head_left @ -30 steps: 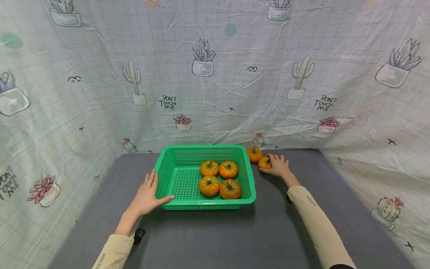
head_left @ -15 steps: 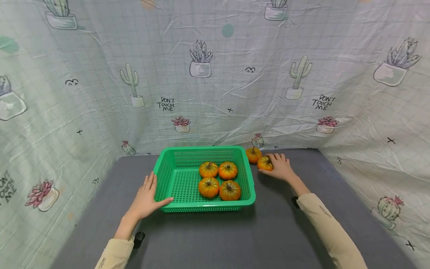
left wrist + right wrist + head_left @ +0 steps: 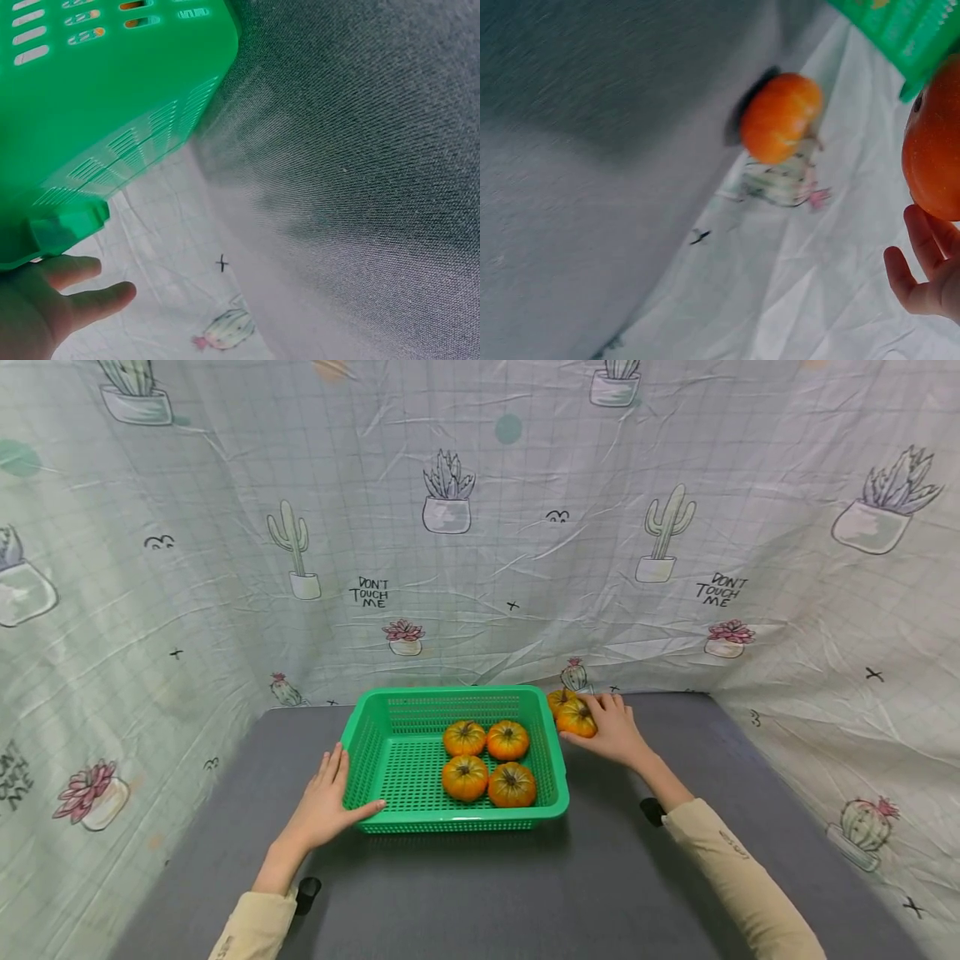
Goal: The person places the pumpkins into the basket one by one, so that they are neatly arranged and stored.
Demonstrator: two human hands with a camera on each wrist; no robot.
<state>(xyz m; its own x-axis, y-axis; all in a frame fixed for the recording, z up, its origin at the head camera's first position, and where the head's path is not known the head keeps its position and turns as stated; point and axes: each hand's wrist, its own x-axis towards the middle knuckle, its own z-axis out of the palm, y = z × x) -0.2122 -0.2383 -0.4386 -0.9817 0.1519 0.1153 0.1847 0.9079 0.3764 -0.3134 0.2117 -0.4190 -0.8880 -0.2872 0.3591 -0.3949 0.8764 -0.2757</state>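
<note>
Right hand (image 3: 615, 731): one, grasping a single orange pumpkin (image 3: 575, 718) between thumb and fingers, just beside the far right part of the basket's rim. Whether pumpkin and rim touch, I cannot tell.

Left hand (image 3: 322, 810): one, fingers straight and clenching nothing, laid along the basket's left side, thumb stretched over the near left corner.

Basket (image 3: 457, 816): one, green, slotted, upright between the hands.

Basketed pumpkins (image 3: 465, 777): four, orange, two by two in the right half.

Loose pumpkin (image 3: 781, 118): one, orange, at the table's far edge, right of the basket, partly behind the held one.

Sleeves (image 3: 742, 877): two, beige.

Table (image 3: 450, 893): grey-topped.

Backdrop (image 3: 480, 577): pale cloth, creased, printed with potted cacti and succulents.
</note>
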